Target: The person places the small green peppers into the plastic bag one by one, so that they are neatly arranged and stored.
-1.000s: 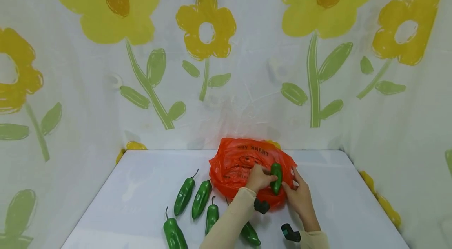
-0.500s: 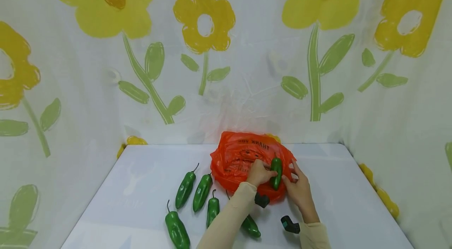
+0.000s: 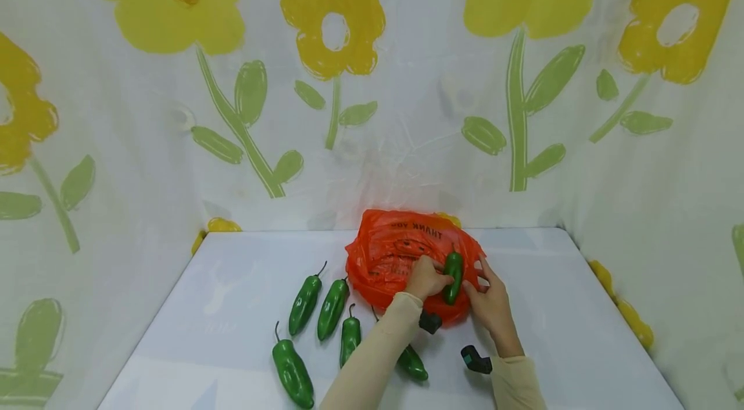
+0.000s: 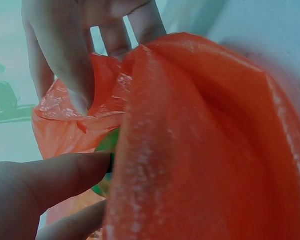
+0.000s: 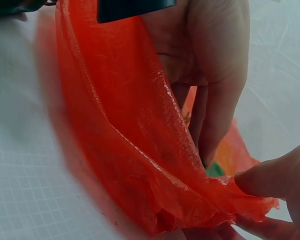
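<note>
My left hand point(image 3: 427, 277) pinches a dark green pepper point(image 3: 453, 278) over the mouth of a red plastic bag point(image 3: 380, 261). In the left wrist view, its thumb and a finger lie against the pepper point(image 4: 106, 145), which the bag film partly covers. On the bag's right side, my right hand point(image 3: 493, 308) pinches the bag's edge. The right wrist view has the right thumb point(image 5: 270, 177) pressing the crumpled film point(image 5: 225, 197), fingers behind it. Only a small green patch of the pepper point(image 5: 215, 170) shows there. The bag's inside is mostly hidden.
Several more green peppers point(image 3: 292, 374) lie on the white table point(image 3: 215, 326), left of and in front of the bag. The left sleeve partly covers one pepper point(image 3: 413, 363). A flower-print curtain point(image 3: 401, 139) stands behind the table. Dark wrist cameras point(image 3: 475, 359) extend from both wrists.
The head view has tilted down slightly, so everything sits higher in frame. Both hands, the held pepper and the bag keep nearly the same places relative to each other.
</note>
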Motion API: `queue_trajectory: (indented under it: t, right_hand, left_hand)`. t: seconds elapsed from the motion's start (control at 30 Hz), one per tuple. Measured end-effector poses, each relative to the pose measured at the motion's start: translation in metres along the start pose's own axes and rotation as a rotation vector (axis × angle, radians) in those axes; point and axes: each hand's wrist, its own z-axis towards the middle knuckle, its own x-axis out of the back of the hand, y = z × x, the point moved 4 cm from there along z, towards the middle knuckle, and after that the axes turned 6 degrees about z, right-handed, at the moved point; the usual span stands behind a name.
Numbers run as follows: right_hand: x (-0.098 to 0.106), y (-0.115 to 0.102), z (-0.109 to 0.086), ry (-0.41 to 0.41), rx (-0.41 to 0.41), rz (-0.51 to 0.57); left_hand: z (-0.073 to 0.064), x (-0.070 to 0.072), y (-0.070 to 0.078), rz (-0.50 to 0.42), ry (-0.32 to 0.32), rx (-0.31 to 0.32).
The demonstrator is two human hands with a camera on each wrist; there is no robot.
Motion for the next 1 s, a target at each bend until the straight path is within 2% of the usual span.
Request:
queue_trajectory:
  t: [0.23, 0.4, 0.53, 0.73, 0.87, 1.0]
  right_hand:
    - [0.001, 0.001, 0.004, 0.0, 0.009, -0.003]
    - [0.001, 0.003, 0.004, -0.001, 0.004, -0.007]
    - [0.001, 0.003, 0.004, 0.004, 0.008, -0.012]
    - [0.002, 0.005, 0.003, 0.004, 0.002, -0.019]
    - [0.003, 0.003, 0.002, 0.005, -0.002, -0.009]
    - [0.004, 0.002, 0.002, -0.004, -0.008, -0.011]
  left_hand:
    - [0.003, 0.002, 0.001, 0.019, -0.01, -0.028]
    - [-0.001, 0.004, 0.002, 0.039, -0.033, -0.027]
    - [-0.003, 0.012, 0.005, 0.078, -0.036, -0.072]
    - [-0.01, 0.036, 0.014, 0.132, -0.001, -0.13]
    - [-0.019, 0.056, 0.019, 0.105, 0.019, -0.169]
    - [-0.029, 0.076, 0.018, 0.056, 0.012, -0.199]
